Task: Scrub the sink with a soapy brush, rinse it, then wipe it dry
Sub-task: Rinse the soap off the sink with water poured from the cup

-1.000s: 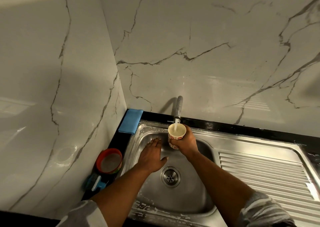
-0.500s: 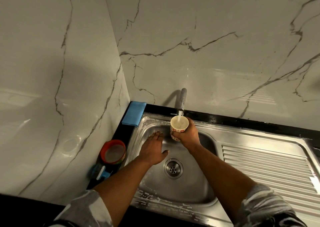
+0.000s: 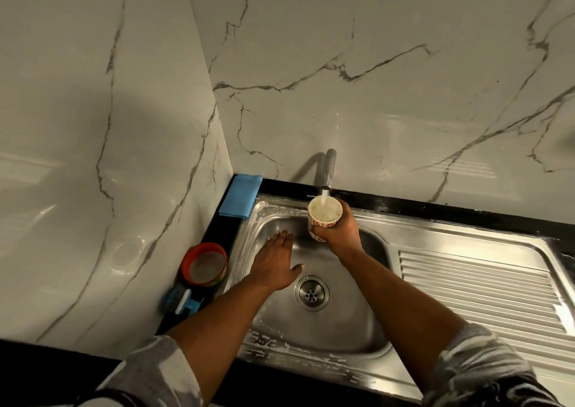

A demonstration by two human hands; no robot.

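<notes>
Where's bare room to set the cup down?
Free: the ribbed drainboard, right of the basin. Right hand holds cup. Left hand lies spread near the drain. Crowded: left ledge holds blue cloth, red-rimmed tub, blue brush.

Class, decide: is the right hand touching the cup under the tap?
Touching. Head view: the right hand grips the cup beneath the tap, fingers curled round it.

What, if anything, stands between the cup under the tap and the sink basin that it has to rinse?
Nothing visible blocks it. The right hand holds the cup under the tap, directly above the sink basin. Only the left hand lies flat on the basin's back-left wall, beside and below the cup.
</notes>
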